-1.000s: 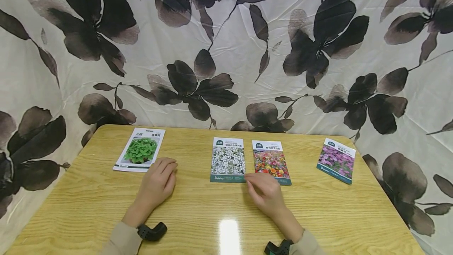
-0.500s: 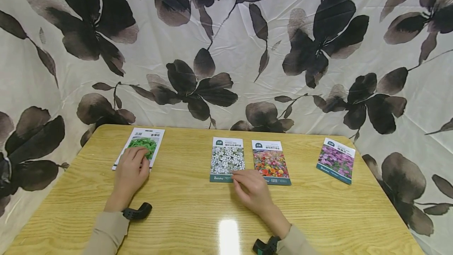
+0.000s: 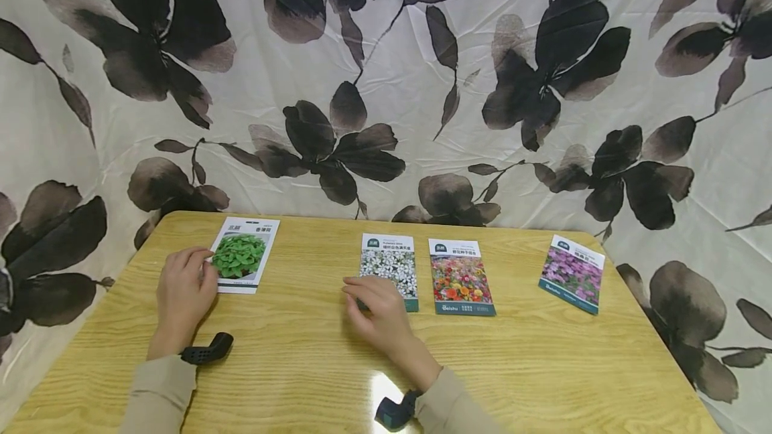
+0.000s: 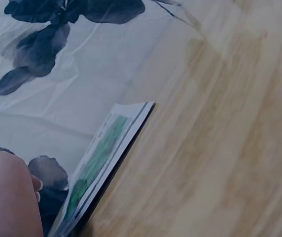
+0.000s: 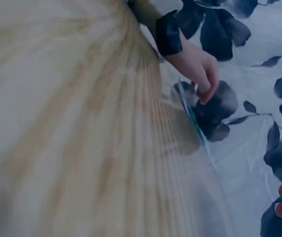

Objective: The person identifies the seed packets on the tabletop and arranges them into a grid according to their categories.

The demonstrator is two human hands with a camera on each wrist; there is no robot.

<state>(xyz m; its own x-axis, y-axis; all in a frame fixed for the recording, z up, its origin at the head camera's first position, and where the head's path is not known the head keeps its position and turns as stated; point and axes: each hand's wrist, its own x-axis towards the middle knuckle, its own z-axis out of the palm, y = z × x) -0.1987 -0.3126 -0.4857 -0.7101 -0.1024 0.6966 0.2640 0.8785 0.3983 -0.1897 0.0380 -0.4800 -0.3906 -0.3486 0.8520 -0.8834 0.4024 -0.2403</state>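
A seed packet with green leaves [image 3: 238, 256] lies at the far left of the table. My left hand [image 3: 185, 286] is at its left edge, fingers loosely bent and fingertips right at the edge; part of that side is hidden. The right wrist view shows this left hand [image 5: 195, 66] close over the packet. My right hand [image 3: 376, 310] is over the lower left part of the white-flower seed packet [image 3: 389, 263], its fingers relaxed and holding nothing. To the right of that lies a packet with mixed red and orange flowers [image 3: 462, 280].
A purple-flower seed packet [image 3: 573, 273] lies tilted near the right end of the wooden table [image 3: 543, 367]. Behind the table hangs a white cloth [image 3: 422, 153] with dark flower prints. Each wrist carries a black camera.
My left hand has passed over the green-leaf packet from its lower right corner to its left edge. The right hand has slid left, from between the two middle packets to the white-flower one.
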